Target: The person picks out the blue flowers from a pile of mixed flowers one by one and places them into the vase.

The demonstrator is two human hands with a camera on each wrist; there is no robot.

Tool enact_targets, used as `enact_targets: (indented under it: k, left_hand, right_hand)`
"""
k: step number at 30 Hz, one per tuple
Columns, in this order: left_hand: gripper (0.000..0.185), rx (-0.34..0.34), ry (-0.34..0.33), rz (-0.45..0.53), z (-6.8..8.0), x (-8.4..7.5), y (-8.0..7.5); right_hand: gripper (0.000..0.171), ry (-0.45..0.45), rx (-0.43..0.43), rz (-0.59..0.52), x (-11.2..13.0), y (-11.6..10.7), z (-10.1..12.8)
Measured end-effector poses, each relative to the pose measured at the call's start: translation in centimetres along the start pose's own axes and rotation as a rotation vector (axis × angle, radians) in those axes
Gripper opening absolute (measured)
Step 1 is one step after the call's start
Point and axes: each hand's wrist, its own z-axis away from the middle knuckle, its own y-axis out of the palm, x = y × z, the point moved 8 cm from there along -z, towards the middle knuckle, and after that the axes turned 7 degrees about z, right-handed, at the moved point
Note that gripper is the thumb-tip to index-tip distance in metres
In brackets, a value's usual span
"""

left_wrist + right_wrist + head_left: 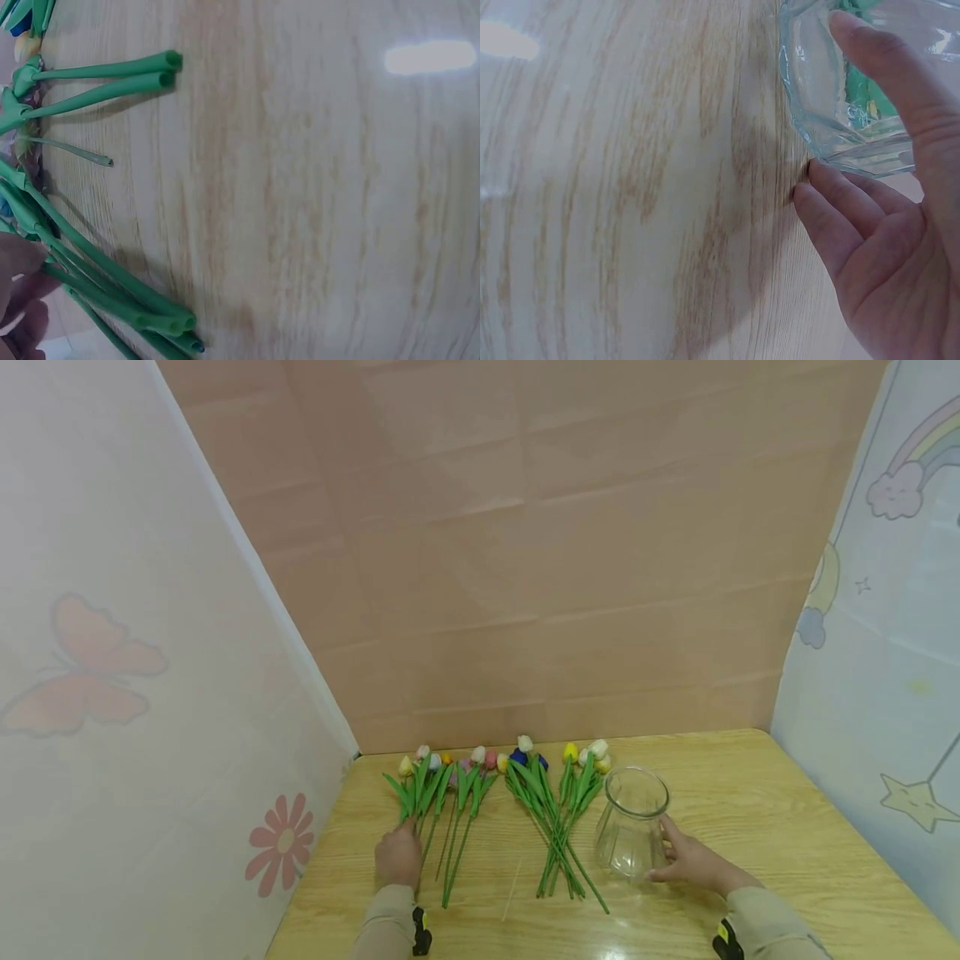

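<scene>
Resting on table (750, 793), right hand (693, 862) touches vase (630, 831) at its 3 o'clock, fingers straight, nothing gripped; left hand (398, 856) lies on stems (431, 827) at 9 o'clock of vase, grip unclear.

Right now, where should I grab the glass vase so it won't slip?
Probably the narrow neck just under the flared rim of the glass vase, coming from its right side, where the right hand already rests. The rim widens above the neck, so fingers would catch there. Flower stems crowd its left side.
</scene>
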Motion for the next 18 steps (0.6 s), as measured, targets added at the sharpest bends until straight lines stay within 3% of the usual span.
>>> enact_targets:
  k: [3, 10, 15, 18]
  left_hand:
    - [0.026, 0.017, -0.006, -0.047, 0.0, -0.1, 0.1]
    - [0.024, 0.123, -0.083, -0.034, -0.2, 0.5, 0.7]
    - [0.019, 0.071, -0.103, 0.042, -0.9, 0.0, 0.3]
    - [0.019, -0.003, -0.075, 0.121, -1.4, -1.5, -0.3]
  right_hand:
    - [0.121, 0.005, 0.002, -0.002, -0.2, 0.0, 0.0]
    - [0.12, 0.005, 0.01, -0.002, -0.2, 0.1, -0.2]
    - [0.12, 0.003, 0.004, 0.009, -0.1, 0.0, -0.1]
    - [0.119, 0.005, 0.001, 0.019, -0.1, 0.0, 0.0]
